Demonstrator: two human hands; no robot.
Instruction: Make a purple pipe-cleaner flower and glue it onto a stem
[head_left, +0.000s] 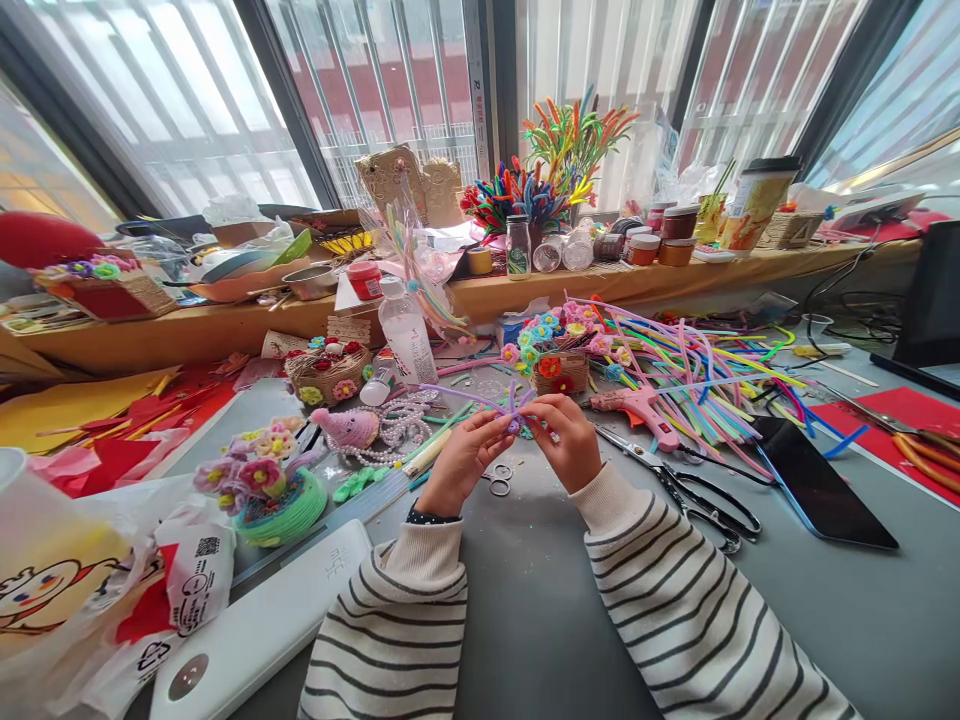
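Note:
Between my hands, above the middle of the grey table, is a purple pipe cleaner (pixel 513 398) bent into a small shape with loose ends sticking out. My left hand (pixel 474 450) pinches it from the left, thumb and fingers together. From the right, my right hand (pixel 564 440) grips the same piece with its fingertips. Just below my left fingers lie small scissors (pixel 499 481). A pink glue gun (pixel 637 412) and large black-handled scissors (pixel 686 490) are to the right of my right hand.
A heap of coloured pipe cleaners (pixel 697 370) covers the table's right back. Near it lies a dark phone (pixel 821 485). On the left are a green pot of fuzzy flowers (pixel 281 510), a white power bank (pixel 262 625) and a plastic bottle (pixel 406 335). A cluttered ledge (pixel 480 294) runs behind.

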